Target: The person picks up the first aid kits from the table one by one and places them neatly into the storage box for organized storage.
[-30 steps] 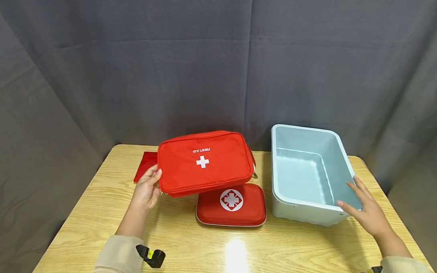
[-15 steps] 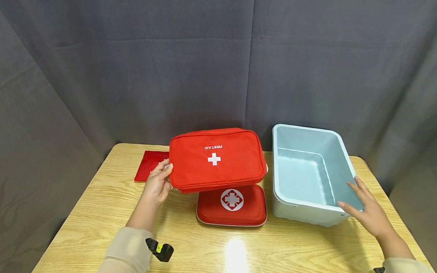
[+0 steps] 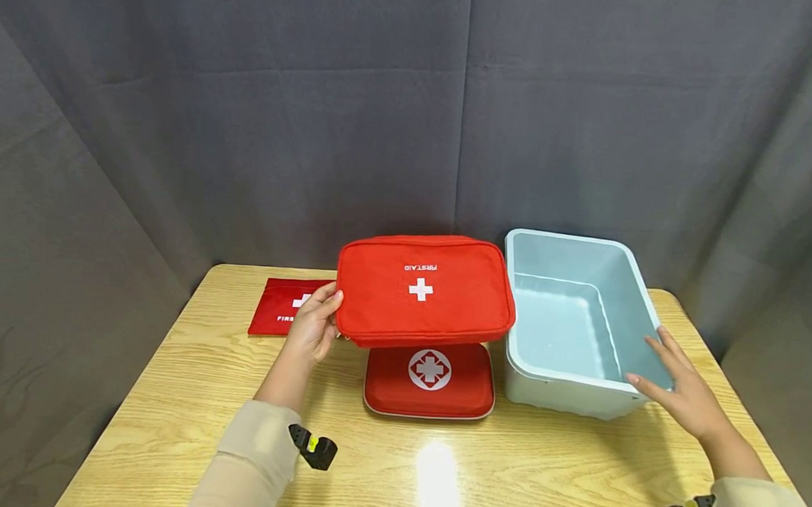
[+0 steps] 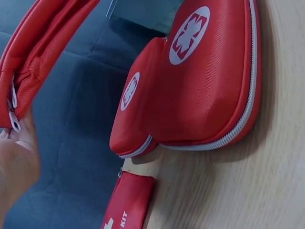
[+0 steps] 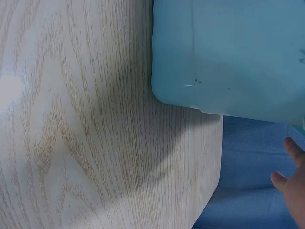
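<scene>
My left hand [image 3: 315, 325] pinches the left end of a red soft first aid bag [image 3: 377, 297], lifted above the table with its white lettering upside down. In the left wrist view the bag's zipper pulls hang beside the fingers. Below it lies a red hard-shell first aid case [image 3: 395, 384] with a white round emblem. A second such case [image 4: 125, 119] shows behind it in the left wrist view; the bag hides it in the head view. My right hand [image 3: 690, 398] rests at the near right corner of a pale blue bin [image 3: 563, 380], fingers spread over the rim.
A flat red first aid pouch [image 3: 270, 306] lies at the back left of the wooden table [image 3: 193, 395]. Grey curtains [image 3: 316, 131] hang behind and at both sides. The bin stands at the back right with nothing visible inside.
My left hand has carried the first aid bag rightward and slightly up, toward the bin, levelling it. More of the flat pouch shows now. My right hand and the bin stay put.
</scene>
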`<control>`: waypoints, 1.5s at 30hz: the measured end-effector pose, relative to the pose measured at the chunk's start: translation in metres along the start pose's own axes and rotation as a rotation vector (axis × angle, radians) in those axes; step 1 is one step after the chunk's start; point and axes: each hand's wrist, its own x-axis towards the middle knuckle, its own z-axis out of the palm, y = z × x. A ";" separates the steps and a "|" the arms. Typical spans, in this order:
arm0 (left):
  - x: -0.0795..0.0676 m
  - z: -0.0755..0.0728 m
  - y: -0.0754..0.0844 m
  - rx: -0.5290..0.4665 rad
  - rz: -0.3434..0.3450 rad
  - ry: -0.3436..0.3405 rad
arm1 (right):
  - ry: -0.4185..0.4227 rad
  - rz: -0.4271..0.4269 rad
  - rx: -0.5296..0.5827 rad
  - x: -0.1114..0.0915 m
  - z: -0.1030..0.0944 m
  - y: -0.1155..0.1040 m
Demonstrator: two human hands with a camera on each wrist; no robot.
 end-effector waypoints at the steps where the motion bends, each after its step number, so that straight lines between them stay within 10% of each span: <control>1: 0.001 0.001 0.000 0.000 0.000 -0.005 | 0.001 -0.002 0.002 0.000 0.000 0.000; 45: 0.030 0.059 -0.005 0.107 -0.042 -0.110 | 0.019 -0.003 0.001 0.000 0.001 0.002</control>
